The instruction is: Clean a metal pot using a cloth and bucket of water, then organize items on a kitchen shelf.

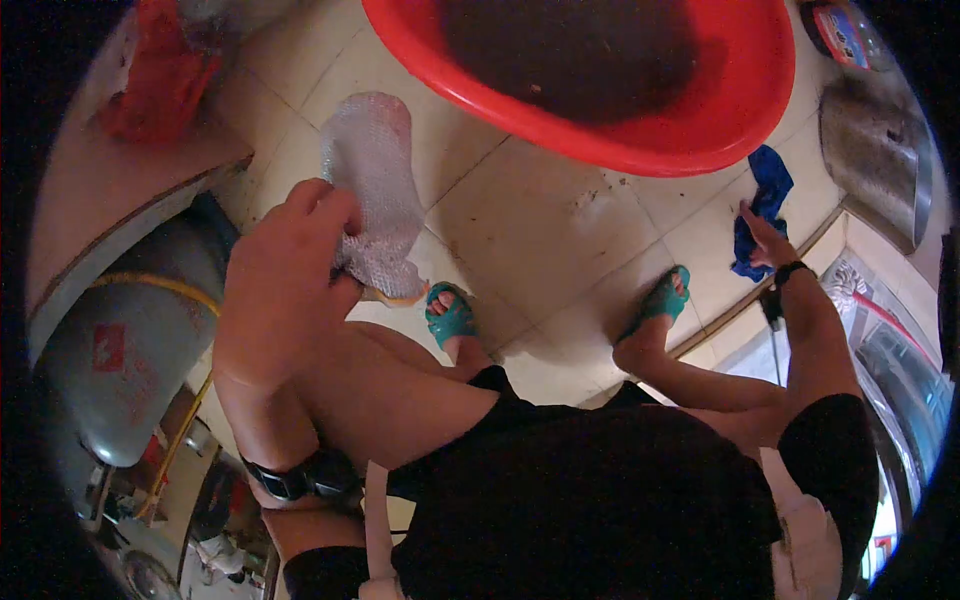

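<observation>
At the left, my left hand point(300, 255) grips the near end of a pale mesh-textured object point(375, 172), perhaps a sock or sleeve, which extends up over the tiled floor. My right hand point(763, 236), with a black band at the wrist, reaches down at the right onto a crumpled dark blue cloth point(771, 180). Some of its fingers lie against the cloth, and whether they grip it I cannot tell. Between and above both hands stands a large red plastic basin point(600, 150) with dark contents, apparently liquid.
My feet wear green sandals point(450, 311) on the tiles. Left are a red plastic bag point(161, 90) on a ledge, a grey gas cylinder point(142, 367) and a yellow hose point(176, 442). A metal container point(870, 157) and a white mop head point(844, 285) are at the right.
</observation>
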A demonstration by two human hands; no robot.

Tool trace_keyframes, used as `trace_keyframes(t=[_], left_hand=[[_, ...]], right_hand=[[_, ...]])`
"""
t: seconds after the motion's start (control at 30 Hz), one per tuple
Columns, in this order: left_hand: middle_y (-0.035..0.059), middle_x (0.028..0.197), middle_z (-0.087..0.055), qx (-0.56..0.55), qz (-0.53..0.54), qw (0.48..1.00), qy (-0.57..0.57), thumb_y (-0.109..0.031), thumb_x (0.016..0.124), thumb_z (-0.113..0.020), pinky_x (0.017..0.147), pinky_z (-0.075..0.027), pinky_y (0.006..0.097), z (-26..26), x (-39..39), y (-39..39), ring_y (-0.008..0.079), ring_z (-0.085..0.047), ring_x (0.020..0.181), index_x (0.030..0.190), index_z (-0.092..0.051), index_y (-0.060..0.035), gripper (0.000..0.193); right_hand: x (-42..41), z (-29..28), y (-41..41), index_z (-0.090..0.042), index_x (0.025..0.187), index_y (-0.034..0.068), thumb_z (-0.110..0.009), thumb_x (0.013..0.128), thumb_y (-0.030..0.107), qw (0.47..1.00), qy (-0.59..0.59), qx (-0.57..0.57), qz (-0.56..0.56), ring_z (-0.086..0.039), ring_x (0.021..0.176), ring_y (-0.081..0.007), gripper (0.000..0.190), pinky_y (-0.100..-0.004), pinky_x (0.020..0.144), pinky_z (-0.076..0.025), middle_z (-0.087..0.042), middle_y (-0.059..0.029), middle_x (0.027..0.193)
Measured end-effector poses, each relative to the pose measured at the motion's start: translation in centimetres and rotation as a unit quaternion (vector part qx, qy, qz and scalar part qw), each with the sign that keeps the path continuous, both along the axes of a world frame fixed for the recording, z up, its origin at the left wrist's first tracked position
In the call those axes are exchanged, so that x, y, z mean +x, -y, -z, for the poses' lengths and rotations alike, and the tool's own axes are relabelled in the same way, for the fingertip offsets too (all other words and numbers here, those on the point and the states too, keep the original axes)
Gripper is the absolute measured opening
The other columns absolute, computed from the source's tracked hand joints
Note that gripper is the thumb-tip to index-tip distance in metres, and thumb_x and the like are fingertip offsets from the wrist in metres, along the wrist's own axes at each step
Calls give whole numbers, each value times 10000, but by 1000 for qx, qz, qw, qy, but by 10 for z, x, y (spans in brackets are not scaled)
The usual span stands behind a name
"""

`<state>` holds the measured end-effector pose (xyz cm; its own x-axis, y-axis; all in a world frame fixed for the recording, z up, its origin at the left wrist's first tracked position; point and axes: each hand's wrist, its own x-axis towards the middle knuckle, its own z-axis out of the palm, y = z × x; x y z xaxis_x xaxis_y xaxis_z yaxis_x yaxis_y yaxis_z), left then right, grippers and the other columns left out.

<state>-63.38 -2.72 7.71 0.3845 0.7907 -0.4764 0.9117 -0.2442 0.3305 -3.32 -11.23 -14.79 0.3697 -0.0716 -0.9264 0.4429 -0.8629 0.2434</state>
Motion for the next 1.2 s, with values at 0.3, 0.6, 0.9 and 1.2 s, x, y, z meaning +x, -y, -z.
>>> trace_keyframes(t=[0.3, 0.6, 0.9, 1.2], left_hand=[[130, 923, -520, 13, 15, 999, 37, -23, 608, -602, 703, -435, 435, 10, -6, -16, 355, -540, 836, 914, -485, -55, 330], [130, 923, -515, 19, 66, 995, 69, -25, 613, -596, 691, -424, 430, 14, 3, -8, 353, -534, 836, 911, -482, -51, 320], [139, 915, -507, 36, 18, 998, 51, -2, 613, -588, 680, -410, 435, -29, -4, -7, 374, -518, 828, 889, -475, -33, 300], [149, 908, -521, 53, 24, 992, 114, -12, 611, -597, 661, -408, 431, 11, 0, -23, 374, -531, 785, 884, -478, -25, 298]], right_hand=[[-129, 13, -18, -312, 1377, 235, -454, 916, 265, 853, 59, 245, -457, -440, 1151, -426, 483, -534, 810, -448, -363, -239, 1340], [-53, -94, -128, -462, 1279, 271, -608, 807, 325, 853, -165, 12, -495, -607, 926, -236, 497, -378, 722, -533, -576, -47, 1171], [59, -350, -211, -564, 1188, 238, -636, 731, 457, 886, 145, 19, -440, -536, 688, -152, 512, -363, 647, -470, -610, -12, 922], [-59, -89, -118, -121, 1433, 285, -393, 780, 689, 966, 12, 165, -197, -566, 1007, -359, 814, -486, 701, -515, -297, -149, 1422]])
